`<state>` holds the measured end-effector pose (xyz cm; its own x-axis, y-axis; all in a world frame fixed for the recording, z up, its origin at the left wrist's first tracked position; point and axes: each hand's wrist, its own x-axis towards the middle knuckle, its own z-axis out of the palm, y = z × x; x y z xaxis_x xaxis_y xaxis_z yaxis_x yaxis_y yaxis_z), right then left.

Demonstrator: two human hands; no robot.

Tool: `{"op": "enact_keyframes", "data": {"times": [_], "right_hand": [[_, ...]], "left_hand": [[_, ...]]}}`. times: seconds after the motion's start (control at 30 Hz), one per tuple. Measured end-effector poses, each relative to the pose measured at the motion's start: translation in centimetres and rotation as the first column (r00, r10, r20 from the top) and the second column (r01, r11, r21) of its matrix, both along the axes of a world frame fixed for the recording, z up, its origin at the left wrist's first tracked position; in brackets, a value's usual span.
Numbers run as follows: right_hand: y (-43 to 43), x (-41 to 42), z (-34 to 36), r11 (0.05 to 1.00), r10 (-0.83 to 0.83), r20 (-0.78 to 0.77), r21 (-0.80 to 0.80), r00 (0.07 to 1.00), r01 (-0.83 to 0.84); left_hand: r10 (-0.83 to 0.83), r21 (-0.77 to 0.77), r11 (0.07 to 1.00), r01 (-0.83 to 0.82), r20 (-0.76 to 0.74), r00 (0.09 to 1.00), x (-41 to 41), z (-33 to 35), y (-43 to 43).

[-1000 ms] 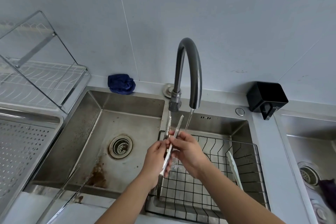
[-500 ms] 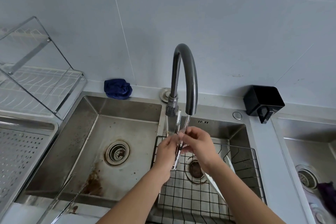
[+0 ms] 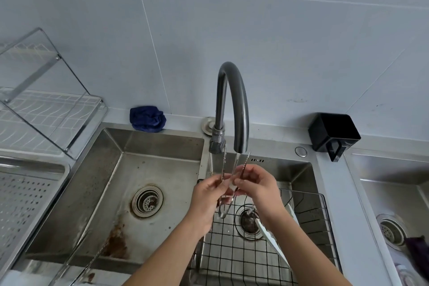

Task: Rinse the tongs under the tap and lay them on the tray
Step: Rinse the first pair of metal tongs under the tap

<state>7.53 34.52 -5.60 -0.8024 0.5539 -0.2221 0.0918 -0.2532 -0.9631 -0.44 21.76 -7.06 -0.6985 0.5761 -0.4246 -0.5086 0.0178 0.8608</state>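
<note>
**A:** While the water runs, both hands are up under the spout. Left hand [image 3: 210, 195] has its fingers curled round one arm of the tongs [image 3: 223, 183], right hand [image 3: 256, 183] pinches the other arm between thumb and fingertips.

**B:** So neither hand is open?

**A:** No, both closed on the tongs, each on its own arm. It looks like that spreads them, so the stream from the tap [image 3: 232, 104] falls between the toothed ends and wets the inner faces.

**B:** Which way up are they?

**A:** Tips up by the tap mouth, hinge end hanging below the hands, just above the wire basket [image 3: 308, 211] in the right-hand basin. My guess is that's for drainage: the water runs down the arms and off the hinge into the drain beneath.

**B:** Anything else in that basket?

**A:** A white utensil [image 3: 276, 241] leaning in it, partly behind the right forearm. I can't tell what it is.

**B:** And the tray?

**A:** The perforated tray [image 3: 25, 202] sits well off to the left, beyond the stained left basin [image 3: 111, 169], with a dish rack [image 3: 51, 109] behind it. Nothing laid there yet that I can see, so I'd judge the rinse is the step in hand. The carry will cross that whole left basin, drips and all.
</note>
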Motion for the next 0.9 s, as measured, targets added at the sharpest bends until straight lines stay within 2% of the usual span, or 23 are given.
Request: {"op": "enact_keyframes", "data": {"times": [0.17,0.4,0.57,0.63,0.77,0.9], "right_hand": [[-0.5,-1.6,-0.5,0.999,-0.018,0.042,0.038,0.999,0.017],[-0.9,-3.1,-0.7,0.997,0.026,0.081,0.077,0.996,-0.033],[-0.8,-2.9,-0.7,0.999,0.039,0.064,0.005,0.997,-0.039],[-0.8,-2.5,-0.8,0.999,0.025,0.063,-0.024,0.998,-0.023],[-0.6,-1.4,-1.3,0.988,-0.048,0.052,-0.145,0.997,0.055],[-0.8,-0.7,-1.8,0.988,-0.076,0.083,-0.129,0.994,0.086]], "left_hand": [[-0.019,0.001,1.0,0.019,-0.091,0.996,-0.7,0.0,-1.1],[0.067,0.004,0.998,-0.067,-0.091,0.994,-1.5,-0.5,-2.4],[0.087,-0.024,0.996,-0.09,-0.078,0.993,-1.4,-0.2,-2.5],[0.045,-0.061,0.997,-0.05,-0.085,0.995,-1.2,-0.2,-2.1],[-0.177,-0.159,0.974,0.163,-0.081,0.981,-0.4,-0.5,-1.8],[-0.218,-0.193,0.962,0.193,-0.115,0.969,0.4,-1.0,-1.8]]}}
